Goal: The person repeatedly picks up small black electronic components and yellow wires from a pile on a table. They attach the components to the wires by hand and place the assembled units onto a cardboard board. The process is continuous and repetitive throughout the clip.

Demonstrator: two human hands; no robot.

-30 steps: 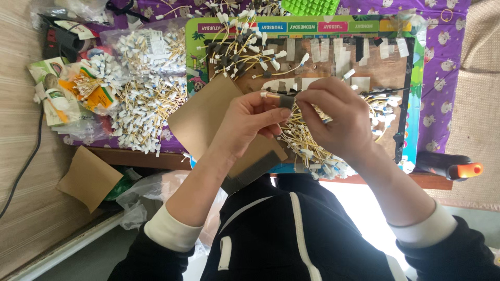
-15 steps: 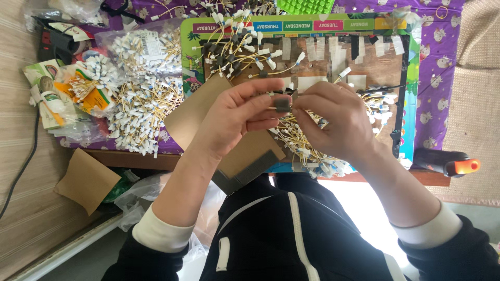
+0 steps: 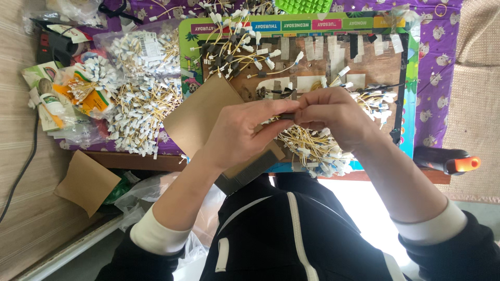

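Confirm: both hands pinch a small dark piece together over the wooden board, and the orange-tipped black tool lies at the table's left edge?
Not quite. In the head view the orange-tipped black tool lies at the table's right edge. Left hand and right hand do pinch the small dark piece over the wooden board.

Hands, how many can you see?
2. The left hand and the right hand meet in the middle, above the table, pinching a small dark part together. No one else's hands show.

A home workbench for piecework: left of the left hand point(image 3: 237, 132) lie heaps of yellow tagged wires point(image 3: 140, 112), beyond both hands a taped brown board point(image 3: 364, 65), right of the right hand point(image 3: 333, 117) a glue gun point(image 3: 448, 161)
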